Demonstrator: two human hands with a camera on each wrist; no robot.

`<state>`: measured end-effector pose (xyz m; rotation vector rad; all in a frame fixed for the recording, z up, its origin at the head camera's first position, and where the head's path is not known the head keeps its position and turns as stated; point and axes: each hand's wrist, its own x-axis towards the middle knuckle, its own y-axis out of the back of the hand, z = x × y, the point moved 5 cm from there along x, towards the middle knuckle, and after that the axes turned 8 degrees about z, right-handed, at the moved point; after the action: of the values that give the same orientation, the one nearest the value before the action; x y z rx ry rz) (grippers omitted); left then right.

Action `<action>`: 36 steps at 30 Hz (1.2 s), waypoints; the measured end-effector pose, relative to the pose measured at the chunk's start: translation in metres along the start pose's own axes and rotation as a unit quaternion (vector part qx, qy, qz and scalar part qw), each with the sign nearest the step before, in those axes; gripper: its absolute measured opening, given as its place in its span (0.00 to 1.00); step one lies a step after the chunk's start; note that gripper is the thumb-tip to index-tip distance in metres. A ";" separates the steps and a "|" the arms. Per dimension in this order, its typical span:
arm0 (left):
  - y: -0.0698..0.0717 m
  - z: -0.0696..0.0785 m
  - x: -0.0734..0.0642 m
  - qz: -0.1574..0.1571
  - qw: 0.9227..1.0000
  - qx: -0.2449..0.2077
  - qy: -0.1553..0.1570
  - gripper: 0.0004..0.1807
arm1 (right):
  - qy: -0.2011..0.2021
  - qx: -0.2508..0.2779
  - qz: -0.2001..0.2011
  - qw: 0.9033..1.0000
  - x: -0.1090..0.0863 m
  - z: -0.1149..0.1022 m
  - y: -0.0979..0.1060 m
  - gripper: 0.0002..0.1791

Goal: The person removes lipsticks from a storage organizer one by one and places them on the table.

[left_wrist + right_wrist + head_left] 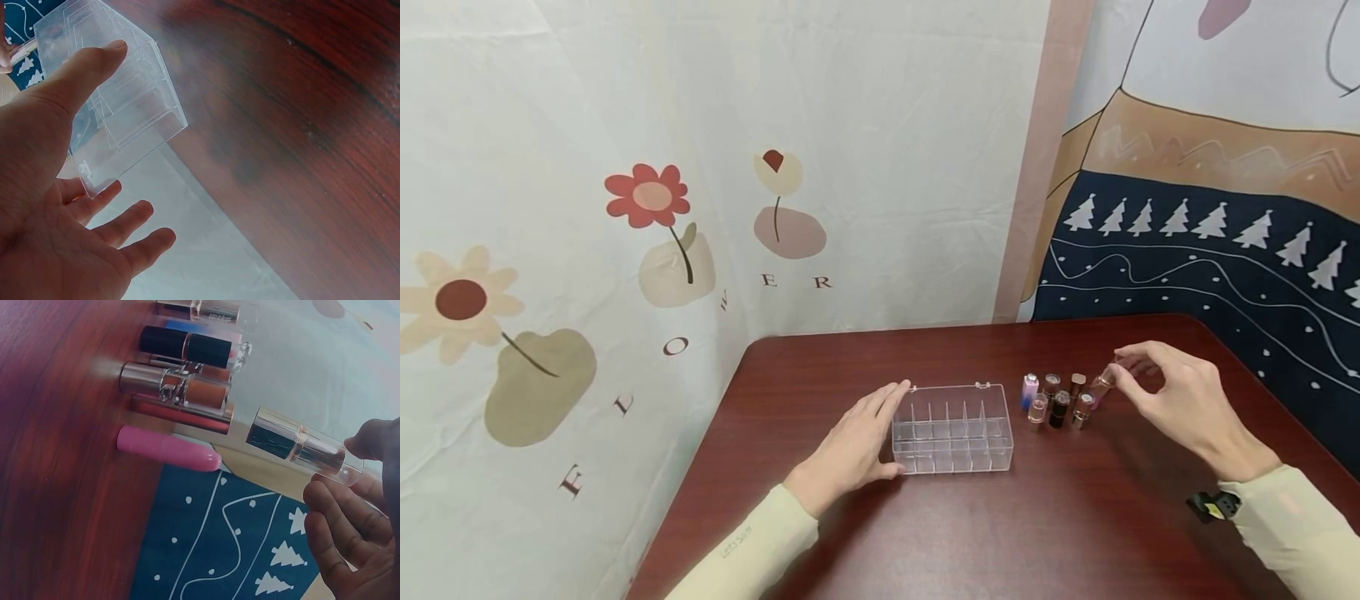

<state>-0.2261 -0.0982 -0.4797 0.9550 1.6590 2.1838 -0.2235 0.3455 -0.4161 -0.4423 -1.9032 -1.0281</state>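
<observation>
A clear plastic divided box (953,469) with two rows of small compartments stands on the table. My left hand (853,442) holds it at its left end, thumb at the front and fingers toward the back; in the left wrist view the thumb overlaps the clear wall (144,134). My right hand (1187,408) pinches a lipstick (300,447) by its clear-capped end, raised and tilted beside the group of lipsticks. Several of these stand close together to the right of the box, among them a black one (1059,410) and a blue-purple one (1030,392).
A pink tube (169,449) stands at the near side of the group in the right wrist view. The dark red table (970,533) meets a flower-printed cloth (880,167) behind and a navy tree-printed cloth (1187,267) at the right.
</observation>
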 end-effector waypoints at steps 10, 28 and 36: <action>0.001 0.001 0.000 0.001 1.000 0.003 -0.002 0.73 | -0.026 -0.024 -0.022 0.999 -0.006 0.009 -0.001 0.23; -0.001 0.000 0.000 -0.004 1.000 0.009 0.001 0.74 | -0.026 -0.025 -0.032 0.999 -0.014 0.018 -0.004 0.23; 0.000 0.001 0.000 -0.003 1.000 0.012 -0.002 0.74 | -0.047 -0.022 -0.055 0.997 -0.017 0.018 -0.004 0.20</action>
<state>-0.2256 -0.0977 -0.4802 0.9588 1.6871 2.1630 -0.2274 0.3594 -0.4368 -0.4205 -2.0106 -1.1403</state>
